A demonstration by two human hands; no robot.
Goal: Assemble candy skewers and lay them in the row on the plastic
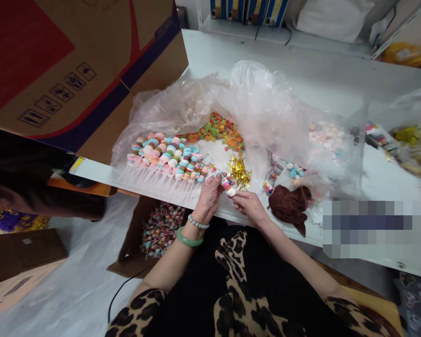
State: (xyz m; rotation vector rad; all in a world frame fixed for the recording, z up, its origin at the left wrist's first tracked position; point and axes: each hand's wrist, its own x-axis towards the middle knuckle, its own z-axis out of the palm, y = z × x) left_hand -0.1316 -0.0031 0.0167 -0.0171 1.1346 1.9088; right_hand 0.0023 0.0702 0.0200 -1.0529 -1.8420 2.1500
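In front of my body, my left hand (210, 189) has its fingers closed on a marshmallow skewer (228, 188) that seems to be inside a small printed clear bag. The fingers of my right hand (248, 205) pinch the lower end of it, by a white marshmallow. Left of my hands, rows of marshmallow skewers (164, 157) lie with their white sticks towards the table edge. Just beyond my hands is a pile of gold twist ties (240, 173). Ring-shaped gummy candies (219, 128) are heaped behind on clear plastic.
Flat printed bags (275, 173) and a brown cloth (290, 205) lie to the right. A plastic bag of pale marshmallows (328, 142) sits behind them. A large carton (91, 61) stands at left. Below the table edge, an open box (129, 238) holds many wrapped sweets (163, 229).
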